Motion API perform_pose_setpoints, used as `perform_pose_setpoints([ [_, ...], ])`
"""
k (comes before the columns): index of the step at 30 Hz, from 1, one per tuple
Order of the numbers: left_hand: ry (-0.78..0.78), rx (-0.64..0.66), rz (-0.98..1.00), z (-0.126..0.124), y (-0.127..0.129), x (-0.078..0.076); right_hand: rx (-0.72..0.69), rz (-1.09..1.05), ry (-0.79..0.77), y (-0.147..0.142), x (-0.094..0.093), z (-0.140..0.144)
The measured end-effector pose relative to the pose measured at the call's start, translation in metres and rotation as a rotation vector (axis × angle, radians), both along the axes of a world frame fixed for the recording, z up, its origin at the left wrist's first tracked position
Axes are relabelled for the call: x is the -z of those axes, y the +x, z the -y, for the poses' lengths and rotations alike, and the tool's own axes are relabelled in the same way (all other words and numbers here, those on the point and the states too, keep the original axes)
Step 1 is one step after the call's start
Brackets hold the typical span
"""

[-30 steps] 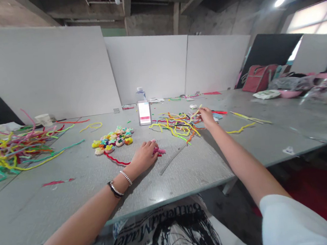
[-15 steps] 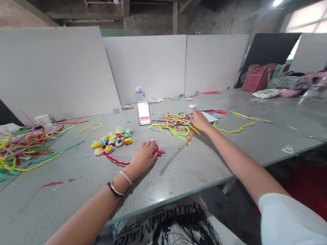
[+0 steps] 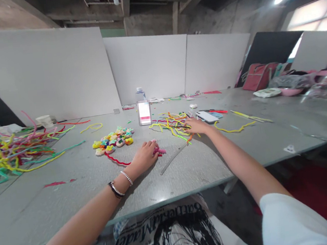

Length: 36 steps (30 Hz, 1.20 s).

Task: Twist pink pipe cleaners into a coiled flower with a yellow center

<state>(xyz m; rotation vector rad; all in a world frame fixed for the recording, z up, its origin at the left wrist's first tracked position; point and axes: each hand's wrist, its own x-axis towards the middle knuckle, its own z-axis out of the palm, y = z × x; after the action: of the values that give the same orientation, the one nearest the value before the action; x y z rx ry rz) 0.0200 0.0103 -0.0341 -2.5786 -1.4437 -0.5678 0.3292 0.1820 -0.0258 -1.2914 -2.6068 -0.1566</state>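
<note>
We see the right hand [image 3: 196, 126], just right of the frame's centre, now low among a loose tangle of fuzzy yellow, orange and green craft stems [image 3: 169, 125], its fingers spread over the tangle's right end. We take this to mean that the right hand is sorting among the stems, with nothing clearly picked out; we cannot tell whether its fingers grip one.

Compared with a second ago, the right hand has come nearer and to the left. Then it held a pale stem up at the tangle's far right edge; now we see no raised stem. Its shift leaves a flat, white, phone-like slab [image 3: 207, 116] in plain view, right of centre.

The left hand [image 3: 145, 155] has stayed in place below centre, its fingers closed over a short, knobbly, fuzzy pink piece [image 3: 161, 151] that lies on the grey table [image 3: 101, 200] and shows past the fingertips. We find these unchanged too: a cluster of small, multicoloured fuzzy flowers [image 3: 114, 139] left of centre, a twisted red fuzzy stem [image 3: 116, 159] running from it toward the left hand, and a straight, thin grey stem [image 3: 172, 160] slanting between the hands.
</note>
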Motion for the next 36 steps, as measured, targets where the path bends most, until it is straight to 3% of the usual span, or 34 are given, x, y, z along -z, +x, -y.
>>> perform_pose_setpoints([
  [8, -0.009, 0.007, 0.003, 0.002, 0.000, -0.002, 0.198, -0.116, 0.092, 0.003, -0.007, 0.006],
  [20, 0.004, 0.016, -0.003, 0.002, 0.001, -0.002, 0.368, -0.228, 0.301, 0.001, -0.012, 0.008],
  [26, 0.008, 0.011, -0.018, 0.001, 0.001, -0.002, 0.172, -0.203, 0.301, -0.019, -0.014, 0.018],
  [31, 0.019, 0.017, -0.004, 0.001, 0.001, -0.001, 0.010, -0.110, 0.191, -0.038, 0.002, 0.021],
  [36, 0.019, 0.013, -0.005, 0.000, 0.000, 0.000, -0.010, -0.016, 0.063, -0.042, 0.017, 0.018],
])
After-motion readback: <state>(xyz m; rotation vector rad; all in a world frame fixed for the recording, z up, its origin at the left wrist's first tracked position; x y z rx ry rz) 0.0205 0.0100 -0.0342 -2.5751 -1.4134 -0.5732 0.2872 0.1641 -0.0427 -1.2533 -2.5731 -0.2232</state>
